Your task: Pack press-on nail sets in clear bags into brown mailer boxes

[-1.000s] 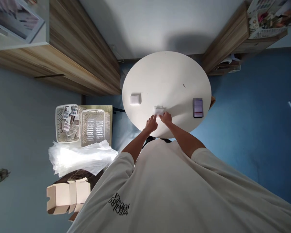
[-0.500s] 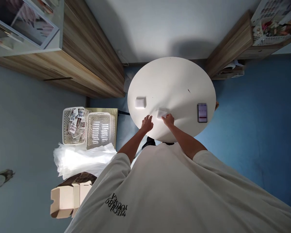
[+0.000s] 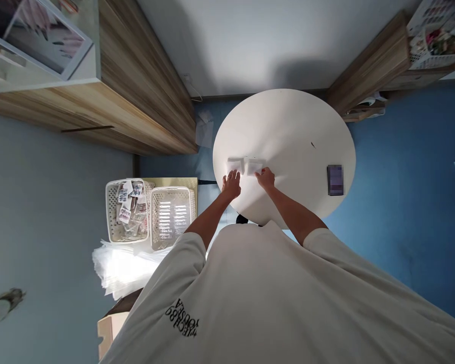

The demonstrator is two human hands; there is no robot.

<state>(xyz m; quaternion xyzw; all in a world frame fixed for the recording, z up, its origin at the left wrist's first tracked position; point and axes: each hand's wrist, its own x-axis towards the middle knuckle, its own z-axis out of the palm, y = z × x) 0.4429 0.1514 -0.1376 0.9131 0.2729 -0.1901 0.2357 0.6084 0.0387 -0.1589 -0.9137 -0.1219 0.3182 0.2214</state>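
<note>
Two small white packets, squarish and flat-topped, lie side by side on the round white table [image 3: 288,121]. The fingertips of my left hand [image 3: 231,185] rest at the near edge of the left packet [image 3: 235,164], with the fingers somewhat apart and not wrapped round it. My right hand [image 3: 266,179] pinches the near right corner of the right packet [image 3: 255,166] between thumb and fingers. Only a narrow gap separates the packets. What is inside them cannot be made out.
A phone [image 3: 335,180] lies at the table's right side, and a small dark bit [image 3: 313,145] behind it. Left of the table stand a basket of printed packets [image 3: 127,210] and a basket of clear plastic pieces [image 3: 172,217]. White sheets [image 3: 125,268] lie nearer me.
The right packet now sits close beside the left one, with my right hand still on it. My left hand has reached forward to the left packet. The whole view has shifted slightly.
</note>
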